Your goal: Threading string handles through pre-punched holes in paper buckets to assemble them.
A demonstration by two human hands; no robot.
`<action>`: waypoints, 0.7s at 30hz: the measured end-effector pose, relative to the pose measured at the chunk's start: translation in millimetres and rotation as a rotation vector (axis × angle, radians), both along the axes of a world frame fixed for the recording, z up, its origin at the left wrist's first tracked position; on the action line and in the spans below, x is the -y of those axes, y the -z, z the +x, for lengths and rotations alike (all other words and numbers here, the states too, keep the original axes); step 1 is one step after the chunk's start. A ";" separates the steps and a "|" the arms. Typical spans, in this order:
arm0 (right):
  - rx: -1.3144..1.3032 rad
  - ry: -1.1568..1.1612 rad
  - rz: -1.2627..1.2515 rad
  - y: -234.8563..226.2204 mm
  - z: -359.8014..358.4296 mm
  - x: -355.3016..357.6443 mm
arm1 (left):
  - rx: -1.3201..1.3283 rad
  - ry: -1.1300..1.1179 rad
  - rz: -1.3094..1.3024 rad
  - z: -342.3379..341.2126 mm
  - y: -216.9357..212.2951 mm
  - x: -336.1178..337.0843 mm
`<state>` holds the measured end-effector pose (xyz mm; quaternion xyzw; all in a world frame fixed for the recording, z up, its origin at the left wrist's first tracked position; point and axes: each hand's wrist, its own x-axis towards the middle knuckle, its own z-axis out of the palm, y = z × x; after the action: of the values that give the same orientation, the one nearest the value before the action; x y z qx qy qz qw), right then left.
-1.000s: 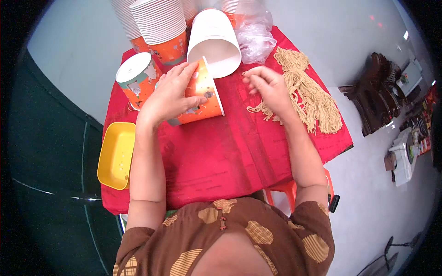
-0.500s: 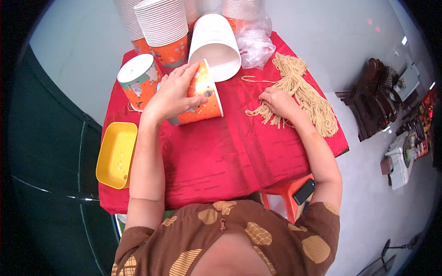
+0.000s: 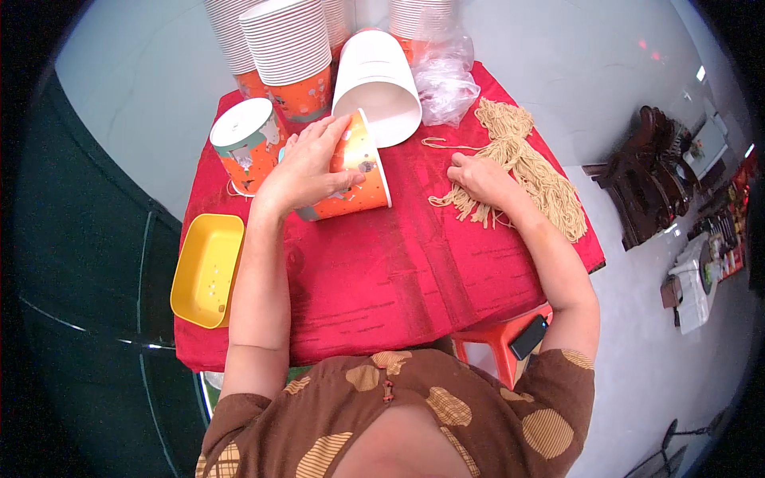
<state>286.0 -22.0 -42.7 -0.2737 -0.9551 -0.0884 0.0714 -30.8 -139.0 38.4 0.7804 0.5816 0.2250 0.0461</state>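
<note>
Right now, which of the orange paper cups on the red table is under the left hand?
The orange cup lying on its side, mid-table, under the left hand. The lidded orange cup stands upright beside it, and the stacked cups stand behind.

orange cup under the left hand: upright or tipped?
Tipped. The orange cup lies sideways on the red cloth, left hand on top.

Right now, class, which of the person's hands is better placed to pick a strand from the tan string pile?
Right. The right hand already rests on the tan strings, while the left hand grips the orange paper bucket.
</note>
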 end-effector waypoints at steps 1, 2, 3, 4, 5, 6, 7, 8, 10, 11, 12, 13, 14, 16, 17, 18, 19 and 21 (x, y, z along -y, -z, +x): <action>0.000 0.002 0.001 2.0 0.3 -0.6 | -0.003 -0.015 -0.001 0.4 0.2 0.1; -0.048 0.022 -0.032 4.8 0.9 -1.5 | -0.003 -0.013 0.001 0.0 0.2 -0.4; -0.095 0.040 -0.065 6.1 0.9 -2.1 | 0.002 -0.008 -0.002 -1.1 0.0 -0.6; -0.094 0.040 -0.063 6.4 2.1 -2.9 | 0.008 -0.004 -0.005 -2.0 -0.1 -0.9; -0.207 -0.041 -0.046 6.1 4.0 -3.8 | 0.009 -0.004 -0.002 -2.0 0.3 -1.3; -0.319 -0.129 -0.030 2.6 1.8 -3.3 | 0.000 -0.009 0.007 -2.3 1.1 -0.9; -0.394 -0.108 -0.075 0.9 0.1 0.3 | -0.010 -0.013 0.017 -2.5 1.3 -0.3; -0.460 -0.114 -0.136 -1.0 -3.1 3.0 | -0.008 -0.021 0.021 -2.2 0.6 0.4; -0.591 -0.061 -0.368 -5.3 -12.6 13.2 | 0.001 -0.007 0.004 -2.7 -0.7 0.6; -0.647 -0.025 -0.470 -8.5 -15.9 20.4 | 0.001 -0.014 0.008 -3.3 -0.8 0.9; -0.702 0.015 -0.572 -20.6 -24.4 33.8 | 0.005 -0.004 0.004 -4.2 0.1 0.4; -0.767 -0.022 -0.556 -25.1 -30.8 41.5 | 0.006 0.008 0.001 -3.9 -0.1 -0.3; -0.817 -0.054 -0.584 -31.7 -38.0 49.6 | 0.005 0.007 0.006 -3.7 -0.3 -0.8; -0.900 -0.100 -0.614 -45.3 -53.0 66.7 | -0.003 -0.013 0.007 -3.5 0.3 0.8; -0.930 -0.106 -0.619 -50.9 -59.5 74.3 | -0.005 -0.013 0.008 -3.0 0.0 1.6; -0.961 -0.110 -0.620 -55.8 -65.0 81.7 | 0.002 -0.009 0.008 -2.2 -0.9 2.1; -0.978 -0.109 -0.592 -57.6 -70.9 87.3 | 0.009 -0.009 0.006 -2.7 -1.0 2.5; -1.047 -0.112 -0.620 -61.0 -80.8 99.4 | 0.006 -0.017 0.010 -2.2 -0.2 3.1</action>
<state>205.2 -121.3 18.3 -0.2383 -0.7872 0.3438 0.4531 -33.0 -142.1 38.6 0.7748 0.5870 0.2309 0.0421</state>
